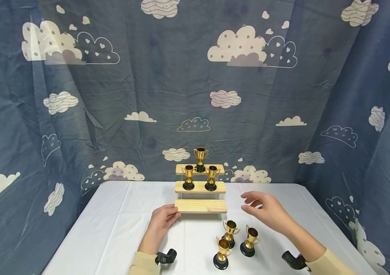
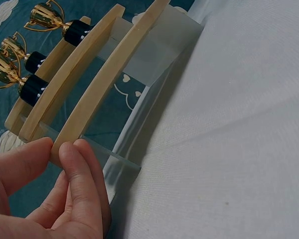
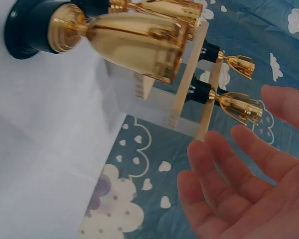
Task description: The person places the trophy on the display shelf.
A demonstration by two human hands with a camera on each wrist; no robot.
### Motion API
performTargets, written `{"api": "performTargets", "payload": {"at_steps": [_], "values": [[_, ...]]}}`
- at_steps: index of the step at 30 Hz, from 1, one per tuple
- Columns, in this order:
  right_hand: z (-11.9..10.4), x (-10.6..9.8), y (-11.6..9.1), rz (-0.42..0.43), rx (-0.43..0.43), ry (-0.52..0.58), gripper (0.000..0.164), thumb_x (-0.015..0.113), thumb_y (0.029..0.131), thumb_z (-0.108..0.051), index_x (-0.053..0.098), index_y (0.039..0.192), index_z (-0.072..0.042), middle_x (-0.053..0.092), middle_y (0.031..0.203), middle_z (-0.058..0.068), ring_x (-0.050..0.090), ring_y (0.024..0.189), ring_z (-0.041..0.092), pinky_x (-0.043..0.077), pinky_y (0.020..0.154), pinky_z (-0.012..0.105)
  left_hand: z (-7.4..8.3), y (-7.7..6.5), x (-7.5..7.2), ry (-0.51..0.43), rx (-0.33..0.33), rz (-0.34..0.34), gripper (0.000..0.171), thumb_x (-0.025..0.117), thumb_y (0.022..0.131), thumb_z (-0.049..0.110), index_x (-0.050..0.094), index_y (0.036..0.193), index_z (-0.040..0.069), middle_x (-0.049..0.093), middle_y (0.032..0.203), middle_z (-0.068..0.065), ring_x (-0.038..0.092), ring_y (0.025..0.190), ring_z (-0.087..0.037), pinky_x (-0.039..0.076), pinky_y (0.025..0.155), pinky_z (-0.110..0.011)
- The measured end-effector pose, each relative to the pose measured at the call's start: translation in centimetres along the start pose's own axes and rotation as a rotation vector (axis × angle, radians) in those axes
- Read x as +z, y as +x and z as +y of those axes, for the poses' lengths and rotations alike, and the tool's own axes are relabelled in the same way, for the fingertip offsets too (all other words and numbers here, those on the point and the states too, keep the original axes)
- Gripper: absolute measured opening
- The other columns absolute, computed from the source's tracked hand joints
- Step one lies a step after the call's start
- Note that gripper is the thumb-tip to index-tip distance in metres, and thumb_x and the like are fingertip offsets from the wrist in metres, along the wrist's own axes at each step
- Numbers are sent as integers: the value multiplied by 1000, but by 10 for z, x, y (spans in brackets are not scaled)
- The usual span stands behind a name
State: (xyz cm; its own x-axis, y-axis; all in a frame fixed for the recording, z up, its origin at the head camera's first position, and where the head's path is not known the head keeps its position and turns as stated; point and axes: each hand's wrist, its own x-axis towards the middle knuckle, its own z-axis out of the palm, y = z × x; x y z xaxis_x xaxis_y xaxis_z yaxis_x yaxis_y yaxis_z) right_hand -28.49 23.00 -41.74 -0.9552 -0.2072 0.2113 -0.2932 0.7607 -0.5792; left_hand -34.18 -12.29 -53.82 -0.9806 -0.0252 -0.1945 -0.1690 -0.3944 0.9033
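Observation:
A three-step wooden stand (image 1: 201, 206) with clear side panels stands at the middle of the white table. One gold trophy (image 1: 200, 158) stands on its top step and two more (image 1: 188, 177) (image 1: 211, 177) on the middle step. My left hand (image 1: 173, 214) pinches the left end of the lowest step (image 2: 104, 69) between thumb and fingers (image 2: 79, 169). My right hand (image 1: 253, 204) hovers open to the right of the stand, palm spread (image 3: 244, 189), holding nothing. Three loose trophies (image 1: 230, 232) (image 1: 250, 240) (image 1: 222, 253) stand upright on the table below it.
A white cloth (image 1: 112, 221) covers the table, which ends at the front and both sides. Blue cloud-print fabric (image 1: 78, 114) hangs behind and on both sides. Black wrist mounts (image 1: 165, 258) (image 1: 292, 260) sit on both forearms.

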Motion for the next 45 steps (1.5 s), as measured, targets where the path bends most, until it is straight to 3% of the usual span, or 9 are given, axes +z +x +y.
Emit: {"api": "performTargets", "payload": {"at_steps": [12, 19, 27, 34, 45], "values": [[11, 9, -29, 4, 27, 23, 33, 78, 89, -33, 71, 118, -20, 70, 97, -8, 66, 87, 12, 58, 75, 29, -2, 0, 0, 7, -15, 5, 40, 69, 88, -5, 57, 126, -14, 64, 108, -19, 69, 85, -18, 61, 83, -29], [13, 14, -40, -1, 107, 32, 37, 81, 85, -37, 71, 116, -18, 69, 96, -7, 65, 85, 11, 57, 72, 29, 0, 1, 1, 5, -12, 6, 39, 69, 88, -5, 57, 125, -14, 65, 106, -19, 69, 84, -18, 61, 83, -29], [19, 21, -54, 7, 73, 41, 41, 82, 82, -43, 71, 114, -20, 70, 95, -9, 66, 83, 12, 56, 70, 27, -1, 2, 0, -3, -7, 7, 38, 69, 89, -6, 57, 124, -14, 65, 106, -19, 69, 83, -17, 61, 83, -29], [20, 28, -59, -20, 113, 55, 46, 86, 77, -41, 72, 114, -18, 69, 95, -8, 64, 82, 13, 54, 70, 31, -1, 0, 0, -19, -1, 0, 38, 68, 89, -6, 57, 124, -15, 64, 106, -19, 69, 82, -17, 61, 81, -28], [27, 38, -61, -17, 166, 46, 38, 88, 74, -38, 74, 105, -21, 70, 93, -10, 65, 79, 12, 54, 69, 32, -1, 0, -1, -2, -17, -1, 41, 69, 89, -4, 56, 127, -14, 65, 106, -19, 69, 84, -18, 61, 83, -29]]}}
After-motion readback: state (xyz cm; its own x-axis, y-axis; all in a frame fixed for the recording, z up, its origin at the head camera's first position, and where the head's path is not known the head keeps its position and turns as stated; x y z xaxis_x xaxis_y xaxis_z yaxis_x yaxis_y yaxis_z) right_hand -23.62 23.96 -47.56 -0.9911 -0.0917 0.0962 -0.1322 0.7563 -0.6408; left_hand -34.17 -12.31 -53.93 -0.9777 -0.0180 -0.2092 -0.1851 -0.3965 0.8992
